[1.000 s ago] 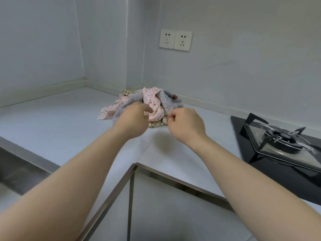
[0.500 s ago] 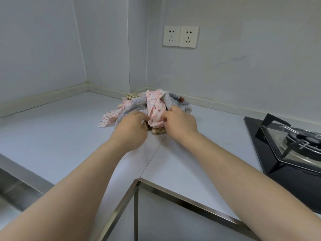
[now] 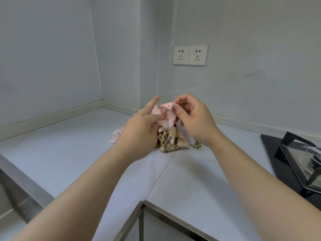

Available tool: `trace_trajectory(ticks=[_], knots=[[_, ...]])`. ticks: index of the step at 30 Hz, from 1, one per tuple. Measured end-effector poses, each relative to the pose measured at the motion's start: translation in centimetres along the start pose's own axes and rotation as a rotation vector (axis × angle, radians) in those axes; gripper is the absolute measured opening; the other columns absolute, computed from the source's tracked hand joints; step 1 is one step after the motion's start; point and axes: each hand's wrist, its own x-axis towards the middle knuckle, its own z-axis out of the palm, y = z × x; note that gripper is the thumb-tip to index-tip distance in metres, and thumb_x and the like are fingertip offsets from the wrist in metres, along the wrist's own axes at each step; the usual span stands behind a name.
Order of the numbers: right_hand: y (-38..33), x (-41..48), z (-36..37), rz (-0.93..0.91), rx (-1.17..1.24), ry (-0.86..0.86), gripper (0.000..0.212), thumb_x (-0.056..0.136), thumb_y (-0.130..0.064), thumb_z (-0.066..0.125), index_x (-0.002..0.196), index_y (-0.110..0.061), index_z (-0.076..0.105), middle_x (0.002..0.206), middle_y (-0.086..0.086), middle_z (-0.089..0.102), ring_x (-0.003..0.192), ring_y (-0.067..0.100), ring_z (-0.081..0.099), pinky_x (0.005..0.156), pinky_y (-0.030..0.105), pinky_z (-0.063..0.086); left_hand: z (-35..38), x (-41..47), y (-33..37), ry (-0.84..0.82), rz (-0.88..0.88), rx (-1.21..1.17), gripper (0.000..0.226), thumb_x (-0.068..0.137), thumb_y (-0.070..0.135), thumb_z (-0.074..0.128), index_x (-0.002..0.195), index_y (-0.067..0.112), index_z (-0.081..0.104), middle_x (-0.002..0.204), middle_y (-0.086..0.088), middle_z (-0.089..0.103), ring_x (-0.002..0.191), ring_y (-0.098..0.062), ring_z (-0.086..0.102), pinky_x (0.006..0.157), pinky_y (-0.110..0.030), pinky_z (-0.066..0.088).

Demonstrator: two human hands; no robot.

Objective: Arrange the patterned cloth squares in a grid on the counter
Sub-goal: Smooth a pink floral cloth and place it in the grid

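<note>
A crumpled heap of patterned cloth squares [image 3: 167, 142] lies on the pale corner counter [image 3: 73, 153], with a brown checked piece at its base and a pink dotted corner sticking out to the left. Both hands lift a pink dotted cloth [image 3: 165, 115] above the heap. My left hand [image 3: 140, 134] pinches its left side, with the index finger pointing up. My right hand [image 3: 192, 120] pinches its upper right edge between thumb and fingers. Much of the heap is hidden behind both hands.
A black gas hob [image 3: 295, 164] with a metal pan support sits at the right. A steel sink edge [image 3: 19, 186] runs along the left. A double wall socket [image 3: 190, 55] hangs above the heap. The counter's inner corner edge [image 3: 142, 202] is near me.
Both hands rose from the heap, pulling the pink dotted cloth up and apart from the other pieces. The camera view tilted upward.
</note>
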Motion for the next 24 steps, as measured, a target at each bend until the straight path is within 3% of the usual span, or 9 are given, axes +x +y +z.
trace_trajectory(ticks=[2,4,6,8,12,15,18,21,24], knots=[[-0.6,0.2,-0.4,-0.028,0.067,0.014,0.008,0.103,-0.014,0.057,0.098,-0.017,0.061,0.075,-0.004,0.071,0.067,0.013,0.065,0.063,0.026,0.05,-0.6,0.2,0.7,0.042,0.027,-0.077,0.053,0.09,-0.009,0.047,0.118,0.027,0.075,0.157,0.02,0.037,0.125,-0.006,0.055,0.089,-0.005,0.04],[-1.5,0.3,-0.7,-0.038,0.14,0.028,0.007,0.103,-0.01,0.057,0.098,-0.014,0.062,0.074,-0.002,0.07,0.065,0.012,0.064,0.062,0.027,0.051,-1.1,0.2,1.5,0.077,0.029,-0.163,0.048,0.089,-0.01,0.049,0.11,0.021,0.078,0.136,0.018,0.06,0.105,0.003,0.06,0.091,-0.012,0.046],[-2.2,0.3,-1.1,-0.036,0.157,0.068,0.005,0.102,-0.009,0.058,0.1,-0.011,0.062,0.071,0.004,0.068,0.058,0.01,0.06,0.056,0.022,0.048,-1.6,0.2,2.3,0.125,0.028,-0.202,0.038,0.092,-0.005,0.055,0.106,0.02,0.08,0.114,0.02,0.068,0.088,0.011,0.059,0.082,-0.007,0.044],[-2.5,0.2,-1.4,-0.046,0.11,0.083,0.003,0.099,-0.016,0.064,0.1,-0.014,0.062,0.071,0.009,0.064,0.058,0.011,0.056,0.056,0.023,0.046,-2.0,0.1,2.8,0.17,0.036,-0.203,0.033,0.092,-0.001,0.059,0.102,0.022,0.081,0.107,0.018,0.071,0.082,0.013,0.058,0.076,-0.002,0.039],[-2.5,-0.3,-2.0,-0.01,-0.081,-0.112,0.037,0.08,-0.047,0.082,0.108,-0.034,0.061,0.096,0.013,0.066,0.081,0.028,0.064,0.071,0.041,0.055,-2.9,0.0,3.5,0.255,0.006,-0.187,0.026,0.087,0.002,0.065,0.093,0.024,0.077,0.084,0.018,0.067,0.074,0.006,0.059,0.067,-0.004,0.038],[-2.8,-0.4,-2.2,-0.032,-0.217,-0.167,0.027,0.083,-0.032,0.083,0.103,-0.034,0.066,0.093,-0.01,0.069,0.085,0.01,0.065,0.075,0.031,0.053,-3.6,0.0,3.6,0.236,-0.022,-0.122,0.029,0.086,0.005,0.068,0.105,0.026,0.065,0.088,0.014,0.064,0.082,-0.003,0.059,0.069,-0.01,0.042],[-3.2,-0.4,-2.3,-0.04,-0.205,-0.167,0.007,0.089,-0.028,0.078,0.092,-0.025,0.072,0.086,-0.005,0.072,0.077,0.01,0.065,0.073,0.034,0.052,-4.1,0.3,3.0,0.194,-0.032,0.072,0.03,0.091,0.018,0.068,0.118,0.031,0.065,0.09,0.016,0.063,0.093,-0.012,0.053,0.077,-0.023,0.039],[-3.3,-0.6,-2.7,0.006,-0.137,-0.19,0.011,0.088,-0.031,0.079,0.088,-0.023,0.071,0.085,0.002,0.072,0.075,0.01,0.063,0.072,0.035,0.051,-4.3,0.3,2.4,0.203,-0.026,0.242,0.015,0.094,0.032,0.063,0.098,0.025,0.076,0.087,0.008,0.064,0.09,-0.02,0.051,0.076,-0.028,0.031],[-3.2,-0.6,-3.2,0.073,-0.086,-0.14,0.016,0.088,-0.024,0.078,0.085,-0.021,0.063,0.076,-0.002,0.064,0.069,0.013,0.057,0.069,0.033,0.048,-3.9,0.2,2.0,0.199,-0.083,0.298,0.026,0.097,0.038,0.059,0.085,0.016,0.069,0.08,0.002,0.059,0.083,-0.026,0.05,0.069,-0.034,0.035]])
